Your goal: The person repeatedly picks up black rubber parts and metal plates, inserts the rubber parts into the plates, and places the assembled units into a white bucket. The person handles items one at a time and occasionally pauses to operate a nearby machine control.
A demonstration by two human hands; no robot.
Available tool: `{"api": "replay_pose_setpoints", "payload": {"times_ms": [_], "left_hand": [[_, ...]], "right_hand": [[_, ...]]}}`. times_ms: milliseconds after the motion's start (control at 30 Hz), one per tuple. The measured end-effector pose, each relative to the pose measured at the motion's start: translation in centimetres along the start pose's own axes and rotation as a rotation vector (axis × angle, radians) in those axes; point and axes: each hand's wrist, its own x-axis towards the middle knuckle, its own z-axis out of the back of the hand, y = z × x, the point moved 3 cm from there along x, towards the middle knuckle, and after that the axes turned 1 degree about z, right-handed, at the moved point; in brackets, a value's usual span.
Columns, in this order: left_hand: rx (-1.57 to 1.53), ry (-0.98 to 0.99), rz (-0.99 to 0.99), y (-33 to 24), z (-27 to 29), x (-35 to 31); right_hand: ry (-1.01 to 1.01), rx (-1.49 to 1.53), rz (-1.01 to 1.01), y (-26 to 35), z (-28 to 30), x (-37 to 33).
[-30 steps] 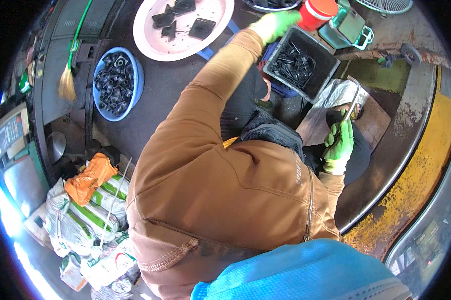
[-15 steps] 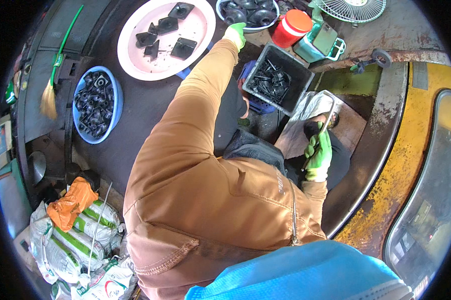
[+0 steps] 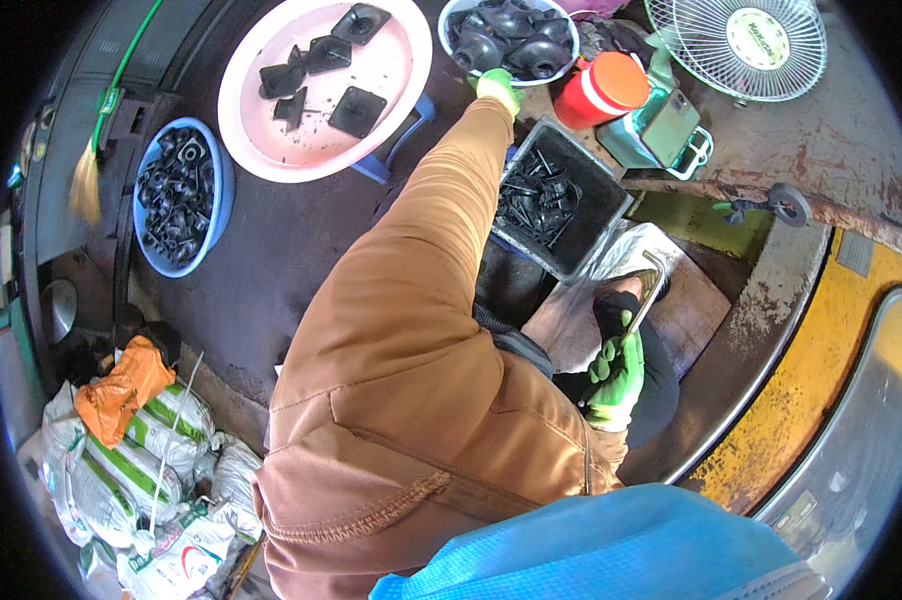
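Note:
My left arm stretches out to a blue-rimmed basin [image 3: 458,62] full of black cone-shaped rubber parts [image 3: 511,40]. At the basin's near rim is my left hand [image 3: 498,90], in a green-and-white glove; its fingertips meet the rim, but most of the fingers are hidden. My right hand [image 3: 614,380], gloved the same way, is closed round a bent metal rod [image 3: 651,290] and held low over my leg. The rod's hooked end points up and away from me. Between my hands stands a black crate [image 3: 599,240] with small black pieces [image 3: 541,200] in it.
A pink basin [image 3: 246,120] with several black square-based parts stands on a blue stool [image 3: 376,165]. Left of it is a blue tub [image 3: 226,200] of black parts. A red jug [image 3: 601,90], teal basket [image 3: 631,155] and fan [image 3: 736,45] are far right. Sacks [image 3: 121,490] lie near left.
The whole view has shifted, with the far-right things now lower and farther right. My left hand's fingers have come onto the basin's near rim. My right hand still holds the rod.

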Motion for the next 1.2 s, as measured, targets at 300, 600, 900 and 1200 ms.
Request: {"api": "replay_pose_setpoints", "payload": {"times_ms": [300,600,900,1200], "left_hand": [[0.308,-0.003,0.003,-0.3,2.0,-0.8],[0.126,-0.086,0.138,-0.1,3.3,-0.6],[-0.1,-0.358,-0.057,-2.0,8.4,-2.4],[-0.199,-0.271,-0.219,-0.5,16.7,-15.6]], "right_hand": [[0.094,-0.014,0.017,-0.3,-0.1,-0.2],[0.091,0.011,0.03,-0.2,-0.1,0.3],[0.085,-0.004,0.065,-0.1,-0.5,0.2],[0.054,0.014,0.121,-1.0,0.8,0.1]]}}
